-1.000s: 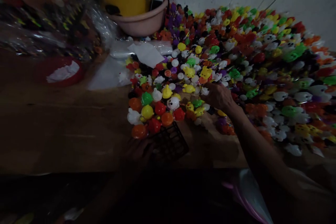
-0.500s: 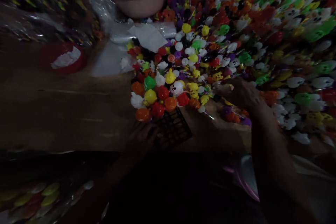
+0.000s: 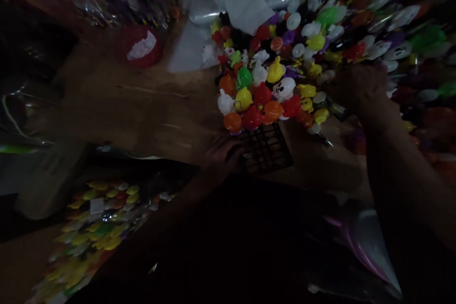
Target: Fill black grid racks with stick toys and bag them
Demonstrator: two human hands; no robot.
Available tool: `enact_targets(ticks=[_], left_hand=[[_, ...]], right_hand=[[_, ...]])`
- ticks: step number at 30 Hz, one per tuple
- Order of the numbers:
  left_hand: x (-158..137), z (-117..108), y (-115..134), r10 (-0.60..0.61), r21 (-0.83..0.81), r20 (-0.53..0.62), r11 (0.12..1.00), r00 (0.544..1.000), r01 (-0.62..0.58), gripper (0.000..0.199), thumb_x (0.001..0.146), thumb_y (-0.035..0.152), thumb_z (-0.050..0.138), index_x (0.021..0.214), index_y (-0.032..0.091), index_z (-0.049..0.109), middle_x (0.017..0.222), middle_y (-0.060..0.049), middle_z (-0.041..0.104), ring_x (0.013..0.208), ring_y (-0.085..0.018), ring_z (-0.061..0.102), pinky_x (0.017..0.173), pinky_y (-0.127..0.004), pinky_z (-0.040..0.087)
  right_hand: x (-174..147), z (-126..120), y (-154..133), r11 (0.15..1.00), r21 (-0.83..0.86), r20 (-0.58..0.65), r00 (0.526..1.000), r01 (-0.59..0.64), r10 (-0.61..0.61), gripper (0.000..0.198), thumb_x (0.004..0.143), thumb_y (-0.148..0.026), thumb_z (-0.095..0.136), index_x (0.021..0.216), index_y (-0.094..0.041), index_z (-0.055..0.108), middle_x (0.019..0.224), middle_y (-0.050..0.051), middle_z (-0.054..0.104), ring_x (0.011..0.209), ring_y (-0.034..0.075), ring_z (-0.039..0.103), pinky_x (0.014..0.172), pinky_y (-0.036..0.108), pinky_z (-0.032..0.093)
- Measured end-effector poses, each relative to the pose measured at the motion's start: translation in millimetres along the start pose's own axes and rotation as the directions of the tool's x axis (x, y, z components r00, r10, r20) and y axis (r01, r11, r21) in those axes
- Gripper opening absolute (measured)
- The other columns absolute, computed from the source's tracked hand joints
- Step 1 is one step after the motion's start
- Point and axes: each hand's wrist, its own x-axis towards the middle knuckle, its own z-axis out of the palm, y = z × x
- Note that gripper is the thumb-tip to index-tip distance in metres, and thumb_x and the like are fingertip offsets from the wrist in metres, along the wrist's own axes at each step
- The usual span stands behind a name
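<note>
A black grid rack (image 3: pixel 269 149) lies at the table's front edge, with round balloon-like toy heads set in its far rows. Among these are an orange head (image 3: pixel 232 122), a red one (image 3: pixel 252 118), a yellow one (image 3: pixel 244 99) and a white ghost face (image 3: pixel 284 88). My left hand (image 3: pixel 219 156) rests at the rack's left edge, fingers loosely spread and seemingly touching it. My right hand (image 3: pixel 359 88) reaches into the loose toys right of the rack, fingers bent down and together. Whatever it grips is lost in dark and blur. Small yellow toys (image 3: pixel 306 97) lie beside it.
Heaped toys (image 3: pixel 399 50) cover the table's right side. Farther back are a plastic roll (image 3: pixel 208 9) and white paper (image 3: pixel 245 7). On the left stands a red bowl (image 3: pixel 144 52) holding white scraps. Bagged toys (image 3: pixel 96 232) sit below left, and a pink-rimmed basin (image 3: pixel 366 251) below right.
The view has swung left and down, so the rack and toys appear farther right and higher. My right hand stays among the loose toys; my left hand remains by the rack.
</note>
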Motion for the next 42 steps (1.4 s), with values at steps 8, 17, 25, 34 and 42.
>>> enact_targets(ticks=[8,17,25,34,42], left_hand=[[0,-18,-8,-0.168,-0.018,0.063,0.985,0.984,0.169,0.013,0.095,0.022,0.066,0.106,0.020,0.073,0.106,-0.003,0.076,0.104,-0.021,0.067,0.096,-0.036,0.050],[5,-12,-6,-0.195,0.139,0.182,0.975,0.964,0.171,0.029,0.086,0.041,0.076,0.107,0.020,0.075,0.104,-0.006,0.073,0.105,-0.028,0.061,0.097,-0.042,0.043],[5,5,-1,-0.291,0.196,0.134,0.945,0.947,0.263,0.027,0.090,0.045,0.072,0.104,0.022,0.074,0.107,-0.007,0.072,0.107,-0.030,0.060,0.092,-0.045,0.041],[5,9,-3,-0.282,0.155,0.140,0.953,0.949,0.260,0.022,0.090,0.042,0.073,0.099,0.022,0.073,0.103,-0.007,0.075,0.107,-0.030,0.061,0.094,-0.045,0.041],[-3,6,-6,-0.196,0.034,0.097,0.980,0.976,0.194,0.016,0.092,0.027,0.063,0.099,0.016,0.072,0.107,-0.012,0.076,0.111,-0.036,0.064,0.096,-0.049,0.045]], right_hand=[[-103,-36,-23,0.733,0.679,-0.344,0.903,0.050,0.257,0.056,0.093,-0.064,0.056,0.103,-0.014,0.078,0.087,0.019,0.076,0.080,0.026,0.074,0.069,0.043,0.053],[-181,4,-147,0.459,0.887,0.062,0.998,-0.054,-0.002,0.031,0.087,-0.050,0.065,0.090,-0.022,0.075,0.086,0.007,0.077,0.082,0.026,0.072,0.073,0.038,0.059],[-171,23,-162,0.476,0.875,-0.160,0.981,0.090,0.109,0.027,0.083,-0.048,0.072,0.084,-0.021,0.074,0.080,0.005,0.078,0.074,0.023,0.072,0.070,0.033,0.057],[-179,31,-171,0.505,0.827,-0.338,0.936,0.247,0.096,0.025,0.090,-0.044,0.068,0.097,-0.020,0.071,0.088,0.007,0.076,0.081,0.023,0.071,0.076,0.035,0.057],[-177,16,-167,0.445,0.801,-0.370,0.915,0.402,-0.160,0.018,0.099,-0.027,0.057,0.086,-0.020,0.067,0.084,0.005,0.071,0.074,0.016,0.066,0.068,0.027,0.054]])
